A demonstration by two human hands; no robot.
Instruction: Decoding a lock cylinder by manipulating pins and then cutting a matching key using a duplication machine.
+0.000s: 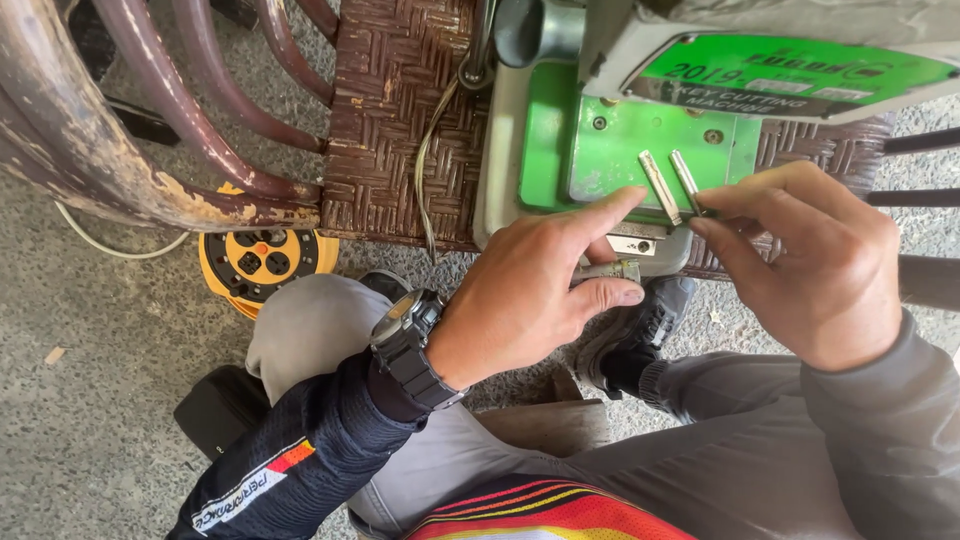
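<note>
Two key blades (672, 185) are pinched in the closed right hand (810, 270) over the green machine (600, 150). A small metal piece (608, 271), just below the machine's front edge, is gripped by the left hand (530, 290).

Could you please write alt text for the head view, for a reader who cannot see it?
The right hand pinches two thin metal key blades over a green machine on a woven chair seat, while the left hand, wearing a black watch, grips a small metal part. A yellow cable reel lies on the floor.

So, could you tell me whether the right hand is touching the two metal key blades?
Touching: the head view shows the right hand pinching the two metal key blades at their lower ends between thumb and fingers.
</note>
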